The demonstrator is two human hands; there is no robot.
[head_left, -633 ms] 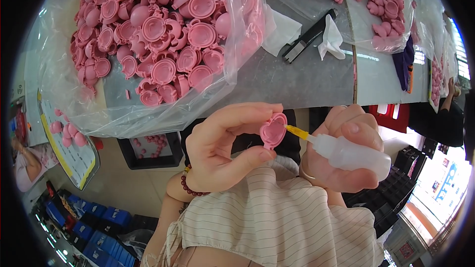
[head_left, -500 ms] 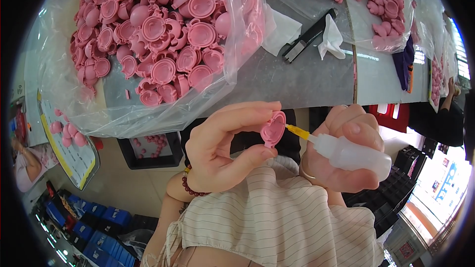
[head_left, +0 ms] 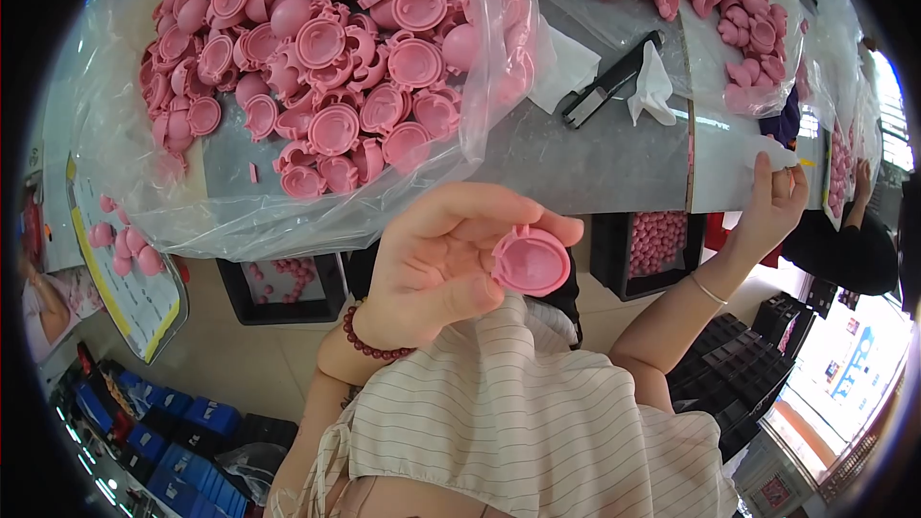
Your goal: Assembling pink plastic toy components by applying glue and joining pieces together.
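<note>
A round pink plastic shell half (head_left: 533,262) is pinched between the thumb and fingers of my left hand (head_left: 432,264), its rimmed face turned up toward me. My right hand (head_left: 775,200) is stretched out to the right edge of the table, its fingers closed around a white squeeze bottle (head_left: 770,152) that is partly hidden by them. Beyond my left hand, a clear plastic bag (head_left: 355,216) lies spread open on the table under a large heap of pink shell pieces (head_left: 321,48).
A black-handled tool (head_left: 614,82) lies on the grey table (head_left: 566,168) beside crumpled white tissue (head_left: 652,86). More pink pieces (head_left: 743,14) sit in bags at the far right. Black trays (head_left: 657,245) with pink parts stand below the table edge. Another person's arm (head_left: 859,197) shows at the right.
My right hand has swung away to the right with the squeeze bottle, off the shell half. My left hand has turned the shell half to face up more.
</note>
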